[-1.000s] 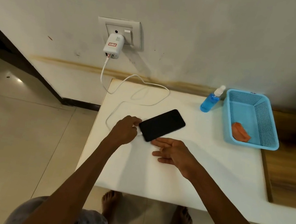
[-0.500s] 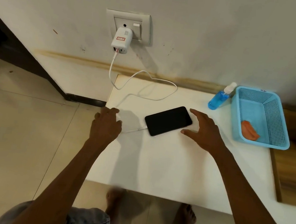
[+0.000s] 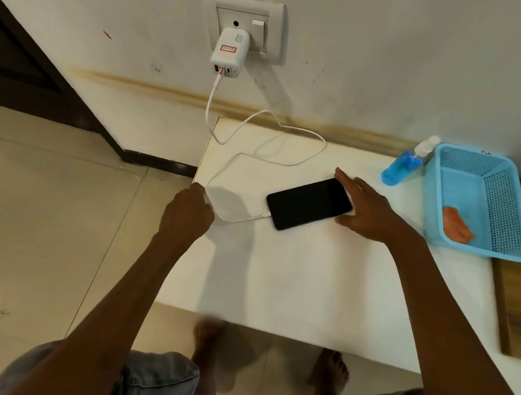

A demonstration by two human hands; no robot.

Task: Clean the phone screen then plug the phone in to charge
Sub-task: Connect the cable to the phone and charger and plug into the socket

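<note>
Phone [image 3: 309, 204] lies flat, screen up, on the white bench [image 3: 307, 279], cable [image 3: 239, 218] seated in its near-left end. Right hand [image 3: 368, 213]: fingers spread wide, touching the phone's far-right end. Left hand [image 3: 187, 213]: fingers curled; whether they pinch the cable loop, cannot tell. Judgement: phone light, rigid, glass slick and fragile; hold by long edges. Cable limp; avoid tugging the connector.
</note>
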